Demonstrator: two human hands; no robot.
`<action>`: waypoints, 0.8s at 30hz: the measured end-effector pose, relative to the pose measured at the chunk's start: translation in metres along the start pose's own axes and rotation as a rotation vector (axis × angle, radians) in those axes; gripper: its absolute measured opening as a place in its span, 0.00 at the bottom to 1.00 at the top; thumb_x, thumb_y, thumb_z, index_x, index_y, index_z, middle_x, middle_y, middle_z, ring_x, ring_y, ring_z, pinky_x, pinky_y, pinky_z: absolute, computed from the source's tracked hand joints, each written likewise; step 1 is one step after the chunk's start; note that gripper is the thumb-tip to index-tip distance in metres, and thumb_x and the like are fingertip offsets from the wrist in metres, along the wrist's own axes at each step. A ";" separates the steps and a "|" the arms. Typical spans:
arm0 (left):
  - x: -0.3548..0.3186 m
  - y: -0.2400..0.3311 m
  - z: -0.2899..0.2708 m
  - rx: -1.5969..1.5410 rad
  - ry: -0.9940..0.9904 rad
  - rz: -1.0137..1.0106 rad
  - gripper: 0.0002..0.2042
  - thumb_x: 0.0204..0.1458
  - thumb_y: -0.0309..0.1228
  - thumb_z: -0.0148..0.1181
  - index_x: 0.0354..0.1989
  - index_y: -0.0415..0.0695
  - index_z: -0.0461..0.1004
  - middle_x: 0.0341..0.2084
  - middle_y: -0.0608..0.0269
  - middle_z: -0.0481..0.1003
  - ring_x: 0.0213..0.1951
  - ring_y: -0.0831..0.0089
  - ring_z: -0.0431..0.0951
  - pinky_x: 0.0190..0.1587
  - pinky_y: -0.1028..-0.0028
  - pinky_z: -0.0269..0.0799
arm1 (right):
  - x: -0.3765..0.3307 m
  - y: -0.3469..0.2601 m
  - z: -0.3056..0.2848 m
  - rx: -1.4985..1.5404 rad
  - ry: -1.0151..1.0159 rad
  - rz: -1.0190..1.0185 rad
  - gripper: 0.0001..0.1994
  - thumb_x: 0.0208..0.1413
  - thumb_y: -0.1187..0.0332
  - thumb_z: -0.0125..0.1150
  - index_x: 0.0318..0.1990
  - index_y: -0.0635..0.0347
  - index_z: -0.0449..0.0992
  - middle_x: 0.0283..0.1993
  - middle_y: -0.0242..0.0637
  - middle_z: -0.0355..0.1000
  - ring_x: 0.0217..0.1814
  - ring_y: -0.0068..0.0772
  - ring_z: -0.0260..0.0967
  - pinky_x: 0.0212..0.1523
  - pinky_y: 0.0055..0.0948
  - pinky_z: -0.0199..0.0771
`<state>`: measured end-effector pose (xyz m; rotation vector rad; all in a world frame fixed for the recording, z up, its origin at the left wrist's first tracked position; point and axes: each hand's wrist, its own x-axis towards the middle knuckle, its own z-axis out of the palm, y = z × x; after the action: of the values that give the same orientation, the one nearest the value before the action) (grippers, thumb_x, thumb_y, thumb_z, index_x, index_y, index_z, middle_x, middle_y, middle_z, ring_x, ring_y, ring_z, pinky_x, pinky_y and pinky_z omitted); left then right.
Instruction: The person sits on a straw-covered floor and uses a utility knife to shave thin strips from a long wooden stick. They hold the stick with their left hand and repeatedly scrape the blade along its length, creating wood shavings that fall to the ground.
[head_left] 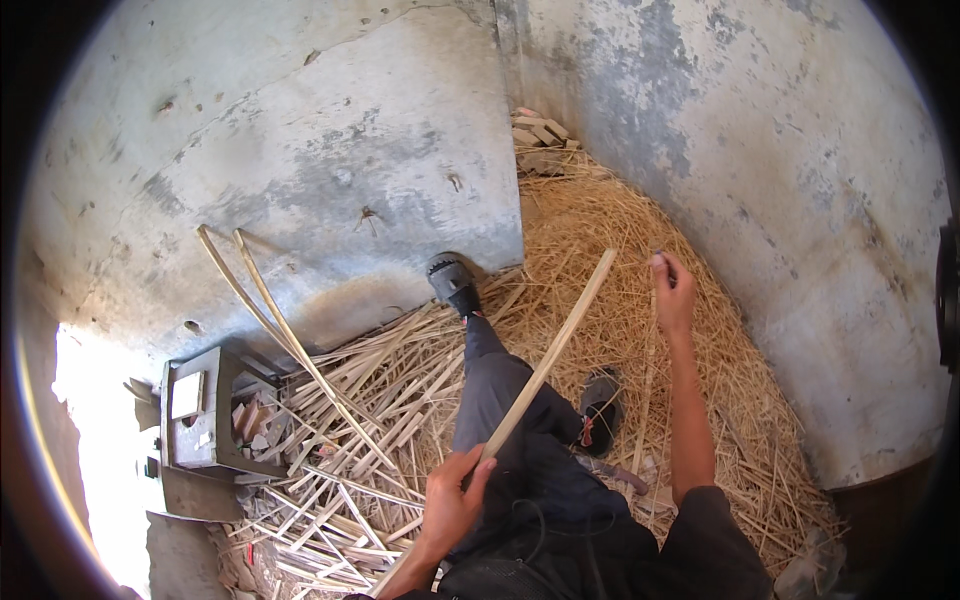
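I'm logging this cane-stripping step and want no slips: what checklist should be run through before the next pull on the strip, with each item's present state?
1. Left hand gripping the long bamboo strip: ok.
2. Right hand pinching a thin sliver: ok.
3. Sliver joined to the strip: cannot tell.
4. Strip's far end clear of the wall: ok.
5. Feet clear of the strip's line: not ok, it crosses the outstretched leg.
6. Any blade in hand: cannot tell.

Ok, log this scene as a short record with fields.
Setting: corner of grey plastered walls, floor strewn with straw
Left hand: grips a long bamboo strip
Right hand: raised, pinching a thin sliver, too fine to identify
Left of legs: pile of split bamboo strips, grey crate
Feet: sandals
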<state>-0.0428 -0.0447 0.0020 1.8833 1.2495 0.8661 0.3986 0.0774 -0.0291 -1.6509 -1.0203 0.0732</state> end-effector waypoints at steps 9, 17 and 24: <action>0.003 -0.063 -0.009 -0.136 -0.154 -0.381 0.16 0.71 0.37 0.62 0.55 0.36 0.84 0.28 0.57 0.82 0.32 0.79 0.77 0.35 0.72 0.71 | -0.088 0.230 0.018 -0.289 -0.336 0.470 0.26 0.73 0.44 0.59 0.58 0.61 0.83 0.37 0.39 0.78 0.40 0.40 0.77 0.47 0.43 0.75; -0.003 -0.119 -0.038 -0.071 0.070 -0.371 0.18 0.73 0.37 0.55 0.59 0.37 0.83 0.21 0.70 0.67 0.27 0.81 0.65 0.29 0.71 0.61 | -0.243 0.289 -0.016 -0.560 -0.565 0.842 0.22 0.60 0.56 0.71 0.56 0.60 0.84 0.42 0.51 0.83 0.42 0.49 0.83 0.45 0.47 0.79; -0.032 -0.229 -0.040 0.212 0.227 -0.374 0.21 0.75 0.41 0.49 0.45 0.34 0.82 0.18 0.59 0.67 0.22 0.70 0.67 0.28 0.62 0.63 | -0.372 0.357 -0.058 -0.457 -0.226 1.002 0.21 0.60 0.59 0.70 0.55 0.64 0.83 0.38 0.49 0.83 0.35 0.45 0.82 0.40 0.46 0.80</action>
<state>-0.1930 -0.0024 -0.1734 1.6579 1.8252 0.7824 0.4027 -0.2020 -0.4665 -2.4832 -0.2719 0.7451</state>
